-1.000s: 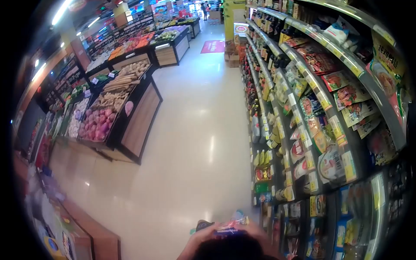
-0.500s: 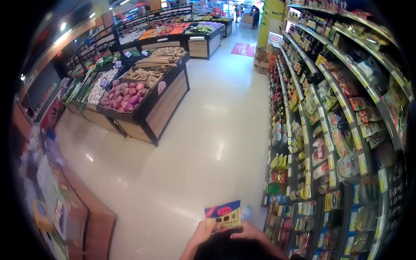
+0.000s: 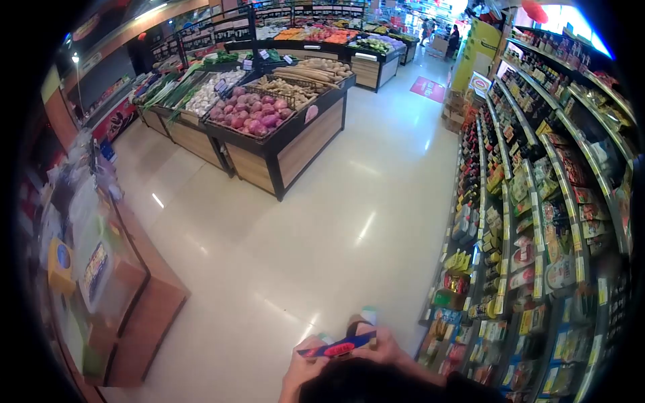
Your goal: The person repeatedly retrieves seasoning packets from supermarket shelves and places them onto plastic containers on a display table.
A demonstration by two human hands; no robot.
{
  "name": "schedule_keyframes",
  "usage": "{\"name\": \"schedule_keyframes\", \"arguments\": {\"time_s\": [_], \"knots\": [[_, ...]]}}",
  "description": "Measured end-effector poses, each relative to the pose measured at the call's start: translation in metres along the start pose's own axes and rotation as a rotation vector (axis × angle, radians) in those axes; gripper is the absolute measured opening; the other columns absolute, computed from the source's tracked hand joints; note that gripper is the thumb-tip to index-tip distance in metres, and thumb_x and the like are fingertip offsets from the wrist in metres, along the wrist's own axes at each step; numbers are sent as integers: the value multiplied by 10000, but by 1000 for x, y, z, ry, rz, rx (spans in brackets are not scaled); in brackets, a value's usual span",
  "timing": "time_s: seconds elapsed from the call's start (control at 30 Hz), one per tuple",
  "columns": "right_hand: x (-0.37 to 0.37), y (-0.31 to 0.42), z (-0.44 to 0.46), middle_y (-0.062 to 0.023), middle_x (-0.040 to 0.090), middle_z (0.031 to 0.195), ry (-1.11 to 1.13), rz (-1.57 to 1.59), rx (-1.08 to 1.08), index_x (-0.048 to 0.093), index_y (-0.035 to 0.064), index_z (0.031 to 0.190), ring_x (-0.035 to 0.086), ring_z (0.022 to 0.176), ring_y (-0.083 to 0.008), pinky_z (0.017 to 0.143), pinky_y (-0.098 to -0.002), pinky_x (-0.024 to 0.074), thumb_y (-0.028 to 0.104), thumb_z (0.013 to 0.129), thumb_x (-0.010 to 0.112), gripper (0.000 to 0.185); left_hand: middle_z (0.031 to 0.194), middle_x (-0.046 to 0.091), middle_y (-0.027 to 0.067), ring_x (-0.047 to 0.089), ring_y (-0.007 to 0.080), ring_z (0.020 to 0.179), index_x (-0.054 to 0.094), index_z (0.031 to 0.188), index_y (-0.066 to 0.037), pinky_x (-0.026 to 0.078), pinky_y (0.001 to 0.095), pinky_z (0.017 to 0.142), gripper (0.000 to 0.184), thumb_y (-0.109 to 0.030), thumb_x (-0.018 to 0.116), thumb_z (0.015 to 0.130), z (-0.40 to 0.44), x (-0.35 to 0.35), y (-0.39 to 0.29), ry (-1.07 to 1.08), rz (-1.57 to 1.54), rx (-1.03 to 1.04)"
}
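A small blue and yellow food packet [image 3: 338,348] with a red oval label is held low in front of my body. It is tilted, so mostly its blue top strip shows. My left hand [image 3: 304,368] grips its left end, with the thumb along the edge. At the other end my right hand [image 3: 384,350] is closed on it. Dark clothing hides the packet's lower part.
Shelves [image 3: 537,221] of packaged foods and bottles line the right side. A produce stand [image 3: 309,144] with onions [image 3: 252,114] and other vegetables is ahead on the left. A wooden counter [image 3: 151,316] stands at lower left. Pale shiny floor [image 3: 322,228] runs between.
The packet has tipped from showing its printed front to showing mostly its top strip. The camera view has swung left, so the stand and shelves sit further right.
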State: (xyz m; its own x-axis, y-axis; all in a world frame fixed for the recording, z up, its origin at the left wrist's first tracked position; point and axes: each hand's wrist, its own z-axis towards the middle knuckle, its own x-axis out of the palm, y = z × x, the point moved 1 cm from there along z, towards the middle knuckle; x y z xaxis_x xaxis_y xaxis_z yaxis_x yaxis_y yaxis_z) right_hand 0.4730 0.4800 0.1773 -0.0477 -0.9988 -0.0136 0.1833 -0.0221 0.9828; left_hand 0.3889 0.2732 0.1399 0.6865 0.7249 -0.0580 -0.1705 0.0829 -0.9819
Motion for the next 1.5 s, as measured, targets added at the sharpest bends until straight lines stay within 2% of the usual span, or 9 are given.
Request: {"name": "schedule_keyframes", "arguments": {"time_s": [0.33,0.5,0.6,0.77,0.87,1.07,1.13,1.27,1.5], "knots": [[44,0,62,-30,618,867,315,94,343,624,-12,1001,531,782,-64,682,-214,438,135,866,646,200,785,567,98,556,200,733,596,906,24,451,317,679,469,-443,576,886,-15,-37,-49,-314,82,-8],[80,3,106,-77,416,654,494,-44,-97,534,-17,737,403,611,-200,578,-307,345,112,859,644,209,785,585,99,583,176,735,603,893,33,471,287,656,344,-307,648,866,-28,-70,-13,-511,20,184],[95,-3,135,-82,450,665,352,-51,127,535,-12,727,428,632,-196,586,-317,361,120,847,659,217,768,571,88,571,154,729,597,862,43,466,274,639,387,-342,618,886,-27,-86,-30,-606,83,-66],[127,-3,179,-115,481,668,581,-205,-253,582,-13,779,489,619,-240,589,-350,393,149,816,697,202,763,489,20,477,108,663,536,809,-14,374,246,568,378,-378,562,908,-22,-130,-5,-689,-94,-160],[138,-27,208,-112,492,690,410,9,391,589,-12,817,499,637,-212,596,-324,410,135,797,704,187,686,426,27,410,132,616,522,778,-1,354,270,552,240,-201,597,888,-5,-157,-23,-626,190,-37],[180,-43,267,-46,590,805,639,-15,101,623,1,895,544,757,-112,668,-274,453,157,842,663,169,882,610,160,597,220,736,578,1037,57,483,301,675,254,-85,632,834,5,-228,-5,-685,241,-216],[197,-79,281,-34,631,886,447,402,685,627,16,961,568,814,-94,725,-273,477,151,874,626,160,902,618,169,604,211,744,574,1048,57,484,290,673,251,-74,622,839,12,-243,-15,-661,253,-257],[231,-110,319,-46,645,946,477,327,638,616,-1,1013,588,852,-97,762,-276,488,145,891,604,191,929,636,150,600,185,768,569,1064,56,486,303,695,245,-77,590,860,17,-290,-11,-726,23,-558],[282,-126,364,-41,619,886,513,358,395,615,-43,966,549,844,-91,776,-247,442,199,878,616,257,828,554,83,539,155,766,614,904,11,434,272,695,374,-352,528,940,11,-346,24,-932,15,-155]]}}
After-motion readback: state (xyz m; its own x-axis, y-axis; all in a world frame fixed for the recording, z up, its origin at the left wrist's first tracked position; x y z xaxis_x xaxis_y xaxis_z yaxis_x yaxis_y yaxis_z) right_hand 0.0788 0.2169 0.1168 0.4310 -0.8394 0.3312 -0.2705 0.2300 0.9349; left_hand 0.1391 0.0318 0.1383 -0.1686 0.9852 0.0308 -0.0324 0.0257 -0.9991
